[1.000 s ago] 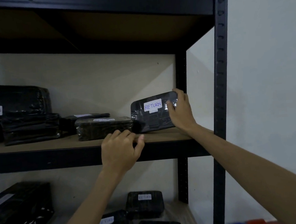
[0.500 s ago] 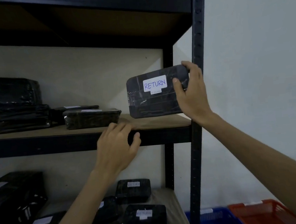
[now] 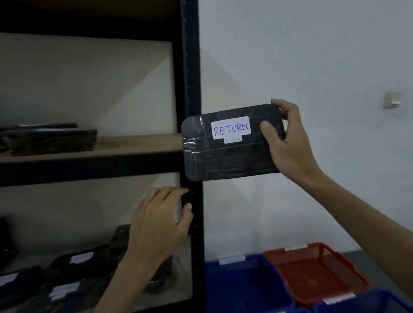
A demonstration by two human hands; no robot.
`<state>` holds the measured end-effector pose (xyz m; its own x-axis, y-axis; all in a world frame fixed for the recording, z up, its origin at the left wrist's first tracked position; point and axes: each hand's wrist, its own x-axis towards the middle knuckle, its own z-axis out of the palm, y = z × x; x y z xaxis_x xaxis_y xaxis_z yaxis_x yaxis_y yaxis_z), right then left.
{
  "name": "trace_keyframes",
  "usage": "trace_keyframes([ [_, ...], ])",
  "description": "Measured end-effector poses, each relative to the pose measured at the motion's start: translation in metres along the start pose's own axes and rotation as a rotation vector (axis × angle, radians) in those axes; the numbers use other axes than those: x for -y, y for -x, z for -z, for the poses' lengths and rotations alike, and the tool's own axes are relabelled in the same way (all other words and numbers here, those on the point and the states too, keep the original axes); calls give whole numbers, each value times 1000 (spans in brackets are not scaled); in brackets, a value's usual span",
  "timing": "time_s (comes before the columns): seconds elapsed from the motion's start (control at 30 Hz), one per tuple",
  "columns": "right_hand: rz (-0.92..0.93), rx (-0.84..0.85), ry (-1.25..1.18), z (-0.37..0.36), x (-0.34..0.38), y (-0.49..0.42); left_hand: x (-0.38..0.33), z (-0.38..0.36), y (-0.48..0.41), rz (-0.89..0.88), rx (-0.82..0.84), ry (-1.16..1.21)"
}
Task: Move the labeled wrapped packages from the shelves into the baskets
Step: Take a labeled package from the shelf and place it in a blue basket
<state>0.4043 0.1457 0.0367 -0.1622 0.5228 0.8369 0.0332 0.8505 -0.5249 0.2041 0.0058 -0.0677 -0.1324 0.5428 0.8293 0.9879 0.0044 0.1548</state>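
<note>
Package (image 3: 232, 143) in black wrap, labelled RETURN, sits upright in the air just right of the shelf post (image 3: 189, 82), clear of the shelf (image 3: 78, 149) and above the baskets. The right hand (image 3: 287, 143) is clamped on its right end, thumb on the front, fingers over the top edge. The left hand (image 3: 161, 223) hangs loosely curled and empty near the post. More packages lie on the shelves. The step in hand looks like the carry from shelf to basket. Next, the package likely has to come down into the matching one: blue basket (image 3: 240, 284), red basket (image 3: 317, 269), or another; their labels are too small to read.
</note>
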Motion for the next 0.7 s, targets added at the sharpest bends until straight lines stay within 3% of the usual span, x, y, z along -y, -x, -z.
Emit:
trace_keyframes([
  [0.33, -215, 47, 38, 91, -102, 52, -74, -104, 66, 74, 190, 98],
  [0.7, -464, 171, 51, 87, -242, 107, -65, -242, 135, 220, 417, 136],
])
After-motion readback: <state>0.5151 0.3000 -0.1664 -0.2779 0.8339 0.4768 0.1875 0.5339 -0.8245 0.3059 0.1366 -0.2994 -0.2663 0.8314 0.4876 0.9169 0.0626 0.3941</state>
